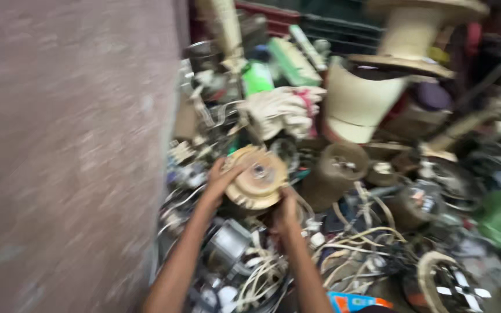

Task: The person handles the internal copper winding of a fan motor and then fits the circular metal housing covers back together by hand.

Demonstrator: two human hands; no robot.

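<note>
Both hands, left hand (218,179) and right hand (285,211), grip the round cream motor part (257,178) from opposite sides with closed fingers, keeping it above the wire pile (320,249)

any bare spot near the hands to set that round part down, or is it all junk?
Bare room only on the left: the reddish floor beside the left hand. Right of it is packed: both hands grip the round part, with white cables below, gloves above and a cream spool behind. The picture is blurred.
</note>
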